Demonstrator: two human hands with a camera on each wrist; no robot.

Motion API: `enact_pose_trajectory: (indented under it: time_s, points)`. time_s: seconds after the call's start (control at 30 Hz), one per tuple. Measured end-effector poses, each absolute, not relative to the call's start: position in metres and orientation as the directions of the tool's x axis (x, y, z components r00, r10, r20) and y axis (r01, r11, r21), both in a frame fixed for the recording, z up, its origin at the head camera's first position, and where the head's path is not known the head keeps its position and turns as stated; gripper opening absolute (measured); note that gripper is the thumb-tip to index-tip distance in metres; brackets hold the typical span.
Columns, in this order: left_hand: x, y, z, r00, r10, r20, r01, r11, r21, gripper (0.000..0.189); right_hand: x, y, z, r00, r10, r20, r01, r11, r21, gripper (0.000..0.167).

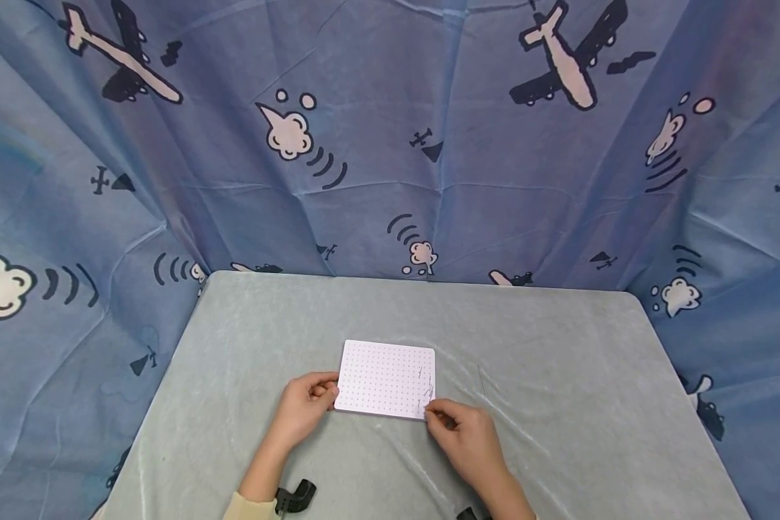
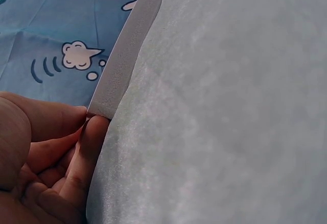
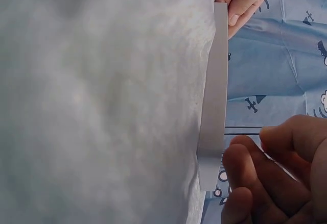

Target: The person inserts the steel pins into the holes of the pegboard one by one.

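Observation:
A white board (image 1: 380, 375) with a grid of small dots or holes lies on the grey cloth. My left hand (image 1: 307, 406) pinches its left edge near the front corner; the left wrist view shows the thumb and a finger meeting at the corner of the board (image 2: 122, 55). Several thin needles (image 1: 420, 373) stand up from the board's right side. At the front right corner is my right hand (image 1: 466, 437), thumb and forefinger together. In the right wrist view they pinch a thin needle (image 3: 242, 127) that reaches the board's face; a second line runs parallel close by.
One more thin needle (image 1: 481, 380) lies on the grey tablecloth (image 1: 559, 361), right of the board. A blue curtain (image 1: 377, 144) printed with planes and clouds hangs behind the table and along both sides.

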State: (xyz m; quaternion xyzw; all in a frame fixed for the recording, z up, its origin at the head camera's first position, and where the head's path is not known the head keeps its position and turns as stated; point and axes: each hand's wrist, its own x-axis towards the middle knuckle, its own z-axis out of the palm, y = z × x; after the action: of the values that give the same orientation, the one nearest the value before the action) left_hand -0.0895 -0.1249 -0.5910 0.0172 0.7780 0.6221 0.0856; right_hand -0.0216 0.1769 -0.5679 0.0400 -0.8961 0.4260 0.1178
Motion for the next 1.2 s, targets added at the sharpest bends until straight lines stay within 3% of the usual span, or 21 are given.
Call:
enact_pose_trajectory:
  time_s: [1.2]
  points:
    - [-0.0899,-0.1248,-0.5919,-0.986,0.131,-0.101,-0.069,0.232,0.970,0.024,-0.0251,0.1860,-0.5692,-0.959,-0.039,0.279,-0.226,0.696,-0.681,0.024]
